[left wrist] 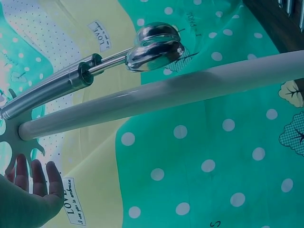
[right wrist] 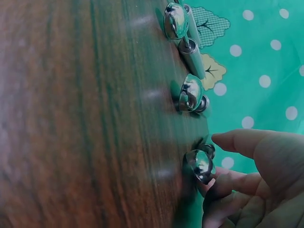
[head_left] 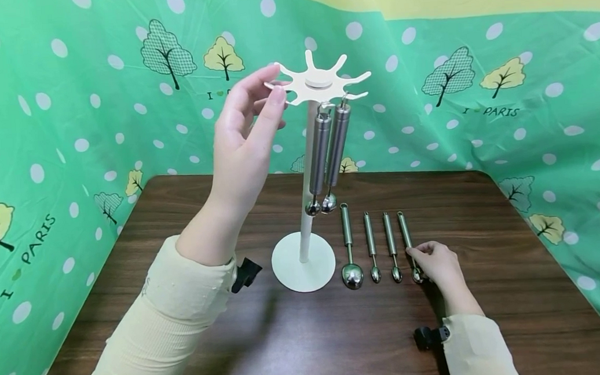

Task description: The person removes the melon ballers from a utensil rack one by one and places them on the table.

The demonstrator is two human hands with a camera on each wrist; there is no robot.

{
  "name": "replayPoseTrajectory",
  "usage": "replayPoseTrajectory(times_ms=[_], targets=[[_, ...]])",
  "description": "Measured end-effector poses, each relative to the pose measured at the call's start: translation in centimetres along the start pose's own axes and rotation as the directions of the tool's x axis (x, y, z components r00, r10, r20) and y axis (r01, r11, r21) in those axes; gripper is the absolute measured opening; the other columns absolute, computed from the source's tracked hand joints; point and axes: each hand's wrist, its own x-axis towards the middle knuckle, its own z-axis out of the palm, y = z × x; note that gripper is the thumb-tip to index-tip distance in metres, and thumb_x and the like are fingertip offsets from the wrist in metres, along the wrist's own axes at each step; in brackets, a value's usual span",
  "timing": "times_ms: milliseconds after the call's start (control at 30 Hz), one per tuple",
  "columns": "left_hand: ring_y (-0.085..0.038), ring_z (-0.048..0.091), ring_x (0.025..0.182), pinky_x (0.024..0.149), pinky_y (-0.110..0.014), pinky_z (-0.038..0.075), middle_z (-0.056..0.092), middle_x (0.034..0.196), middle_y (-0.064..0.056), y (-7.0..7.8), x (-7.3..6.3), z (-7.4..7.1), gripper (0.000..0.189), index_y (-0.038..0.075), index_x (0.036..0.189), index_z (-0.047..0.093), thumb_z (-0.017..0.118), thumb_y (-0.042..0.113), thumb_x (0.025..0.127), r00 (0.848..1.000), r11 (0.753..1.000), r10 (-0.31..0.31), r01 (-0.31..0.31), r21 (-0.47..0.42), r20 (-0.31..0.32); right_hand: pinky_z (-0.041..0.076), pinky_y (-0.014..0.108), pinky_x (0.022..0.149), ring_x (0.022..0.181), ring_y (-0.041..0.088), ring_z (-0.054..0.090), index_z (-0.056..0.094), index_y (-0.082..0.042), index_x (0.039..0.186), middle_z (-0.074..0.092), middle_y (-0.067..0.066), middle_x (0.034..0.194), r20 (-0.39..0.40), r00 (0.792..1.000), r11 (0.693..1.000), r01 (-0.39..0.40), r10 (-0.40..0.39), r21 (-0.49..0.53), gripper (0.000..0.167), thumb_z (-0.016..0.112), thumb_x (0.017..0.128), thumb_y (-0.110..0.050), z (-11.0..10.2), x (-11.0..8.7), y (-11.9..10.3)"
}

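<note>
A white rack (head_left: 319,81) with a star of hook arms tops a pole on a round base (head_left: 303,263). At its left side my left hand (head_left: 246,127) pinches an arm between thumb and fingers; in the left wrist view the hand (left wrist: 33,194) is partly cut off. Two metal spoons (head_left: 321,157) hang from the rack's near arms. On the table, my right hand (head_left: 441,267) has thumb and fingers around the rightmost small metal spoon (head_left: 404,226), whose bowl (right wrist: 201,166) lies face down. Fingers partly cover that spoon in the head view.
Left of the held spoon lie two small spoons (head_left: 390,233) and a larger round-bowled one (head_left: 352,275), side by side on the dark wooden table (head_left: 310,338). A green dotted cloth (head_left: 117,107) hangs behind and along the sides.
</note>
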Motion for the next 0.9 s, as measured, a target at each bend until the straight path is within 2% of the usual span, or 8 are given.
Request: replayPoseTrajectory(times_ms=[67, 167, 300, 400, 567, 700, 900], targets=[[-0.023, 0.057, 0.102, 0.088, -0.031, 0.05, 0.057, 0.101, -0.002, 0.0, 0.0, 0.0, 0.035, 0.0, 0.134, 0.055, 0.052, 0.009, 0.1, 1.0, 1.0, 0.0, 0.0, 0.002, 0.001, 0.047, 0.032, 0.053, 0.063, 0.021, 0.06, 0.06, 0.004, 0.12, 0.066, 0.016, 0.089, -0.024, 1.0, 1.0, 0.009, -0.009, -0.002, 0.053, 0.054, 0.097, -0.044, 0.0, -0.1, -0.1], [-0.022, 0.057, 0.103, 0.089, -0.031, 0.05, 0.057, 0.102, -0.004, -0.1, -0.1, 0.0, 0.035, 0.0, 0.134, 0.055, 0.052, 0.01, 0.101, 1.0, 1.0, -0.003, 0.003, 0.009, -0.003, 0.048, 0.036, 0.061, 0.076, 0.029, 0.063, 0.061, 0.005, 0.119, 0.067, 0.021, 0.098, -0.088, 0.995, 0.999, 0.05, -0.051, -0.016, 0.05, 0.054, 0.098, -0.04, 0.0, -0.2, -0.6], [-0.023, 0.058, 0.103, 0.088, -0.031, 0.05, 0.058, 0.103, -0.004, -0.1, -0.2, 0.1, 0.034, 0.001, 0.133, 0.056, 0.052, 0.01, 0.1, 1.0, 1.0, -0.005, 0.005, 0.01, -0.013, 0.045, 0.035, 0.067, 0.084, 0.031, 0.061, 0.066, 0.002, 0.116, 0.069, 0.019, 0.097, -0.203, 0.972, 0.993, 0.12, -0.116, 0.008, 0.042, 0.055, 0.098, -0.035, 0.1, -0.7, -2.1], [-0.023, 0.058, 0.103, 0.088, -0.031, 0.05, 0.058, 0.104, -0.002, -0.2, -0.2, 0.1, 0.034, 0.0, 0.132, 0.056, 0.053, 0.01, 0.1, 1.0, 1.0, 0.002, -0.002, 0.004, -0.02, 0.044, 0.03, 0.062, 0.073, 0.023, 0.061, 0.067, -0.002, 0.116, 0.069, 0.014, 0.092, -0.243, 0.959, 0.985, 0.163, -0.144, 0.06, 0.038, 0.057, 0.098, -0.034, 0.0, -1.4, -3.6], [-0.025, 0.058, 0.101, 0.087, -0.031, 0.05, 0.059, 0.103, -0.001, -0.3, -0.3, 0.0, 0.032, -0.001, 0.13, 0.056, 0.053, 0.01, 0.1, 1.0, 1.0, 0.015, -0.015, -0.004, -0.028, 0.042, 0.026, 0.051, 0.056, 0.012, 0.055, 0.069, -0.004, 0.115, 0.065, 0.009, 0.088, -0.258, 0.943, 0.965, 0.242, -0.209, 0.1, 0.035, 0.059, 0.097, -0.033, -0.2, -2.7, -6.0], [-0.025, 0.057, 0.102, 0.087, -0.031, 0.051, 0.06, 0.105, -0.002, -0.3, -0.4, 0.0, 0.031, -0.001, 0.129, 0.057, 0.054, 0.009, 0.099, 0.999, 1.0, 0.016, -0.016, -0.005, -0.032, 0.04, 0.025, 0.053, 0.063, 0.013, 0.051, 0.071, -0.006, 0.111, 0.066, 0.01, 0.089, -0.303, 0.912, 0.946, 0.314, -0.277, 0.081, 0.029, 0.063, 0.096, -0.029, -0.4, -3.9, -7.7], [-0.023, 0.057, 0.102, 0.088, -0.031, 0.051, 0.06, 0.113, -0.005, -0.4, -0.5, 0.1, 0.031, -0.002, 0.128, 0.057, 0.055, 0.009, 0.099, 0.999, 1.0, 0.016, -0.017, -0.008, -0.035, 0.038, 0.023, 0.051, 0.061, 0.01, 0.049, 0.073, -0.009, 0.107, 0.067, 0.008, 0.087, -0.349, 0.864, 0.898, 0.424, -0.362, 0.117, 0.028, 0.064, 0.096, -0.033, -0.9, -5.4, -9.8]])
